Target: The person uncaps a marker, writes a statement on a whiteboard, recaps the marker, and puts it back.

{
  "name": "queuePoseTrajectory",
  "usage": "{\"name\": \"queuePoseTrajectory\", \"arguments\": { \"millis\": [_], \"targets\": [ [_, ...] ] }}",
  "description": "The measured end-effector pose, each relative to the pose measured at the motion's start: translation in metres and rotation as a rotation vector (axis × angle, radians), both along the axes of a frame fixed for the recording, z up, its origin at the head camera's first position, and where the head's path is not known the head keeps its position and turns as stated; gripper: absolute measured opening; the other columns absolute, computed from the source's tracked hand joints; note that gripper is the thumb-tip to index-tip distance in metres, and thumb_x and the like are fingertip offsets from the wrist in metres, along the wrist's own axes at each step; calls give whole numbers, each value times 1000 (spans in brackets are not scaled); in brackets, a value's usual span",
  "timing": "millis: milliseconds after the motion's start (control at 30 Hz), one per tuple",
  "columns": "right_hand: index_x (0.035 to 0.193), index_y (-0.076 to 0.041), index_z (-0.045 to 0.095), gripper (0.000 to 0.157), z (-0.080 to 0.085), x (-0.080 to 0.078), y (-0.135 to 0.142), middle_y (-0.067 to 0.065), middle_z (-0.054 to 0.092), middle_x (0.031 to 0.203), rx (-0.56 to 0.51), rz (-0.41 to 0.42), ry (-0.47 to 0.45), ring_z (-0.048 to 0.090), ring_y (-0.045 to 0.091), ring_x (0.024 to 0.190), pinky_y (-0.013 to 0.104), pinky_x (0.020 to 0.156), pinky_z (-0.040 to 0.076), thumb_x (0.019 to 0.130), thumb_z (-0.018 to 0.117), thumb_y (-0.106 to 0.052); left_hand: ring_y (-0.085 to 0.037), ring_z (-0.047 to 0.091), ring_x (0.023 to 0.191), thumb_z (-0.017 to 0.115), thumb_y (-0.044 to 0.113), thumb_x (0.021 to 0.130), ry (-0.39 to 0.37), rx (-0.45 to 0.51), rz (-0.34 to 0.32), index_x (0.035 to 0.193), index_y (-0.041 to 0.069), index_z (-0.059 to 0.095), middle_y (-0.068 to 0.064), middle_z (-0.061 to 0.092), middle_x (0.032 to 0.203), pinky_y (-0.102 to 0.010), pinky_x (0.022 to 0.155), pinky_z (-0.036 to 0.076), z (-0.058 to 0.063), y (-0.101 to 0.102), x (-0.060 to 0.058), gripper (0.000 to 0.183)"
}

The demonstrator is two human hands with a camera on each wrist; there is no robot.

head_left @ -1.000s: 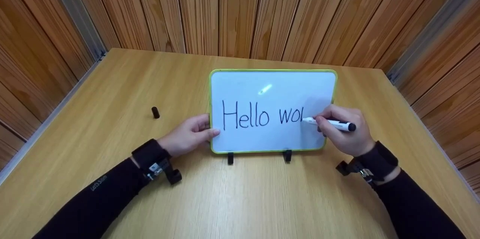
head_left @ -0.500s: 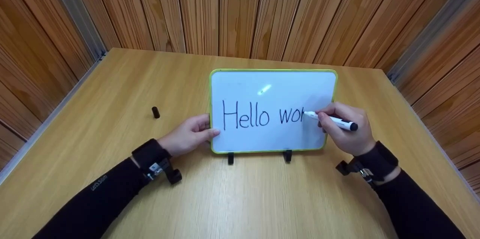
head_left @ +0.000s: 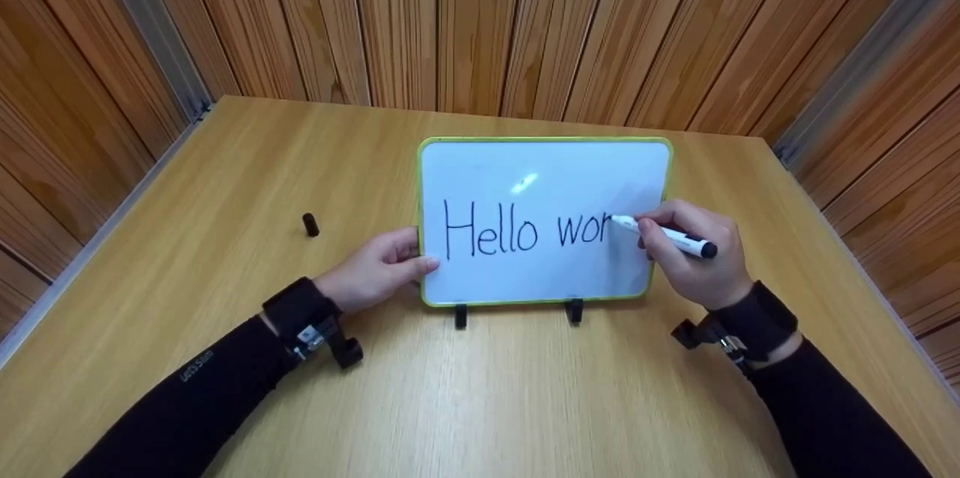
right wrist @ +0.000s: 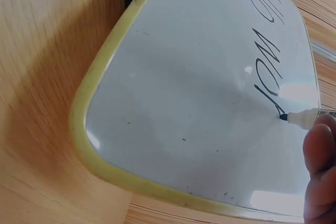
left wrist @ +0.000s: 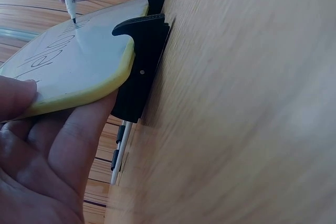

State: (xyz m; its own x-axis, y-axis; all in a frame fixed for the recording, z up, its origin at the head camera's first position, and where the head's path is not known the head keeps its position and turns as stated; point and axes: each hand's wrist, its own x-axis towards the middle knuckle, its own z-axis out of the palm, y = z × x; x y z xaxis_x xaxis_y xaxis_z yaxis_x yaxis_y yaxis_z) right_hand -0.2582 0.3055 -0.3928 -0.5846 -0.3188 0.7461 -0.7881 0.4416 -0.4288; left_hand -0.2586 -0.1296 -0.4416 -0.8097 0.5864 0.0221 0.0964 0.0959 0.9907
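A small whiteboard with a yellow-green frame leans on a black stand. Black letters reading "Hello wor" run across its middle. My left hand grips the board's left edge, thumb on the front face and fingers behind. A white marker with a black end is pinched in my right hand. In the right wrist view the marker's dark tip meets the board at the end of the "r" stroke. The fingers behind the board are partly hidden in the head view.
A black marker cap lies on the wooden table, left of the board. Two black stand feet jut out under the board's lower edge. Wood-plank walls rise behind and at both sides of the table.
My right hand has moved slightly up and right with the marker, and the upright stroke after "wo" has become an "r". My left hand keeps its grip on the board's edge.
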Motion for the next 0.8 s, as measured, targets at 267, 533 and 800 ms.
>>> {"name": "queuePoseTrajectory", "arguments": {
  "millis": [267, 533, 800],
  "targets": [
    [89, 2, 74, 13, 0, -1, 0, 4, 71, 74, -24, 3, 2, 61, 6, 62, 13, 61, 51, 90, 73, 15, -32, 70, 134, 58, 5, 115, 8, 23, -15, 166, -3, 44, -20, 65, 154, -40, 104, 63, -1, 1, 0, 53],
    [88, 2, 74, 14, 0, -2, 0, 4, 70, 73, -23, -2, 10, 60, 6, 61, 12, 61, 51, 89, 73, 16, -33, 70, 135, 57, 6, 116, 12, 23, -20, 166, -4, 43, -20, 64, 155, -40, 105, 62, -1, 0, -1, 53],
    [89, 3, 74, 13, 3, 1, 0, 6, 70, 73, -40, 12, 10, 61, 6, 61, 13, 62, 53, 89, 71, 16, -28, 70, 136, 59, 10, 116, -11, -7, 0, 167, 3, 46, -13, 67, 154, -38, 107, 61, 0, 0, -1, 53]
  ]
}}
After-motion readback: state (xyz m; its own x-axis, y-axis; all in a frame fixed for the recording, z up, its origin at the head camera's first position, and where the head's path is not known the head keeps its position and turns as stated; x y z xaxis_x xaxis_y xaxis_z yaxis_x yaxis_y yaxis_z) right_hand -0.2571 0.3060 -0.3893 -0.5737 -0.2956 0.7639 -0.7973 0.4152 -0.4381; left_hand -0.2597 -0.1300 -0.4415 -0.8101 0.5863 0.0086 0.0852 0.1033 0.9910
